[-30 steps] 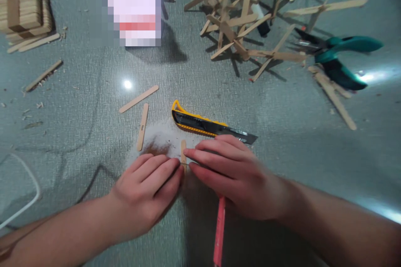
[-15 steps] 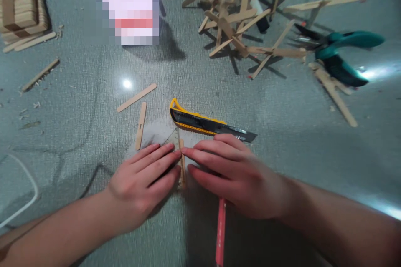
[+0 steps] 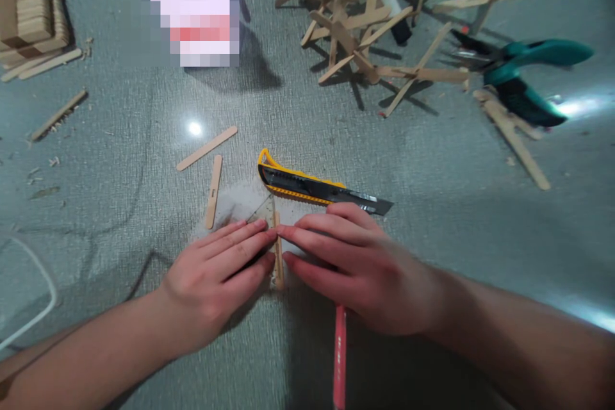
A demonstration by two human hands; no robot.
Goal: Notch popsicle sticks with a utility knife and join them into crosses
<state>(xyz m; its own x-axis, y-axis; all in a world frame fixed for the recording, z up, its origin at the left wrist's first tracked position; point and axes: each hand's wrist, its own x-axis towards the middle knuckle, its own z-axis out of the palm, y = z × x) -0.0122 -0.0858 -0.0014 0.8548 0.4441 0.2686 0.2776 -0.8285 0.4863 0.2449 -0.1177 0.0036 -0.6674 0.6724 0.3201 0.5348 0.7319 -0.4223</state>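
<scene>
My left hand [image 3: 218,269] lies with its fingers stretched over a clear triangular ruler [image 3: 264,209], whose edge runs along a wooden craft stick [image 3: 279,272]. My right hand [image 3: 358,262] is on the stick's other side, fingers extended, the index fingertip touching near the ruler's edge. A red pencil [image 3: 339,359] sticks out from beneath the right palm; its other end is hidden. Just beyond the fingers rests a yellow and black utility knife [image 3: 302,182], blade out to the right. Left of it are a notched craft stick [image 3: 214,192] and a plain craft stick [image 3: 206,148].
Bundled craft sticks [image 3: 33,9] sit at the far left. A tangle of joined sticks [image 3: 355,32] stands at the back right, beside green-handled pliers [image 3: 519,73]. A blurred-out pale object [image 3: 202,0] is at the back. A white cable [image 3: 45,282] curves at left.
The view has shifted slightly, so the objects sit a little further left and up. Both hands stay almost still at the ruler and stick.
</scene>
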